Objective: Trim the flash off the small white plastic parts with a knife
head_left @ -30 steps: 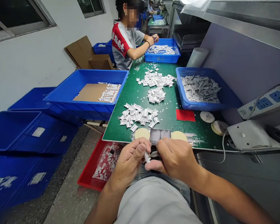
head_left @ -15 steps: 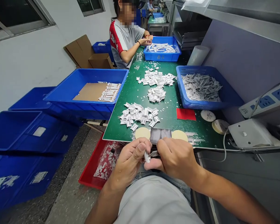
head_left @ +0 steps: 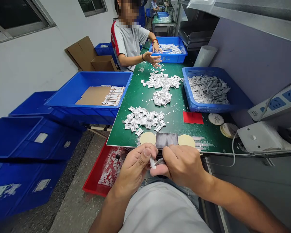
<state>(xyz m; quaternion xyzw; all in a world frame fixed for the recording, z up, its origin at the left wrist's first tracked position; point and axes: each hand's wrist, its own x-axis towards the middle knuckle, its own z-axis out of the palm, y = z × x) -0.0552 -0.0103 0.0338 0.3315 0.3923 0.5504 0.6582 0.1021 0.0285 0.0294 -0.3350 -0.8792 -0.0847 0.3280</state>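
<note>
Just beyond the table's near edge, over my lap, both hands work close together. My left hand (head_left: 135, 166) pinches a small white plastic part (head_left: 153, 162) between thumb and fingertips. Closed around a knife, my right hand (head_left: 184, 163) has its thumb stretched toward the white part. The knife's thin grey blade (head_left: 159, 161) shows between the hands, against or very near the part; most of the handle is hidden. On the green table (head_left: 135, 97) ahead lies a pile of similar white parts (head_left: 145, 119), with two more piles (head_left: 162, 97) farther back.
A blue basket (head_left: 210, 106) of white parts stands on the right. A blue bin (head_left: 87, 102) holds cardboard and white strips at left. Below the edge sits a red tray (head_left: 94, 187) with scraps. Across the table a co-worker (head_left: 132, 42) reaches beside another blue bin (head_left: 169, 58).
The blade between my hands has shifted slightly; the white part stays pinched in my left hand. The co-worker's hands have moved apart, one now spread above the table.
</note>
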